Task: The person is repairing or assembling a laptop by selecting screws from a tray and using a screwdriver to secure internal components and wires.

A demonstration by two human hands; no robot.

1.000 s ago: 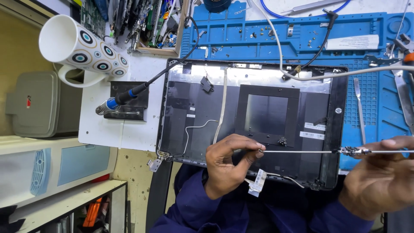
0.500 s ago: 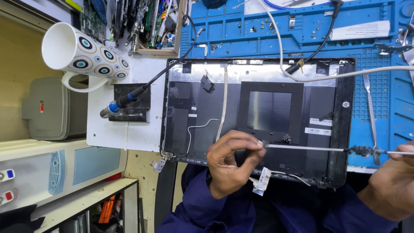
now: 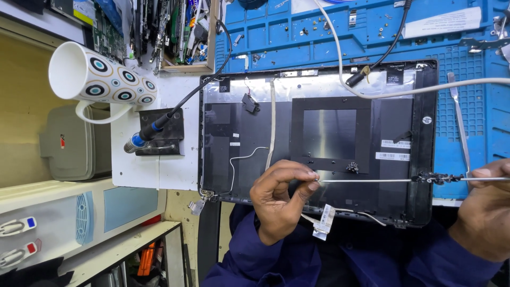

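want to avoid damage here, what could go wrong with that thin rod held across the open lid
1. The thin metal rod is stretched between the left hand and right hand; pulling harder could bend it.
2. It crosses the dark back cover near a thin white wire, which could snag.
3. The patterned mug sits by the bench edge and a nudge could tip it.

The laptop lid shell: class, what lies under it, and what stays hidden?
The lid shell rests partly on a blue mat and partly on a white board. Its near edge overhangs the bench above a blue sleeve. The surface directly beneath is covered.
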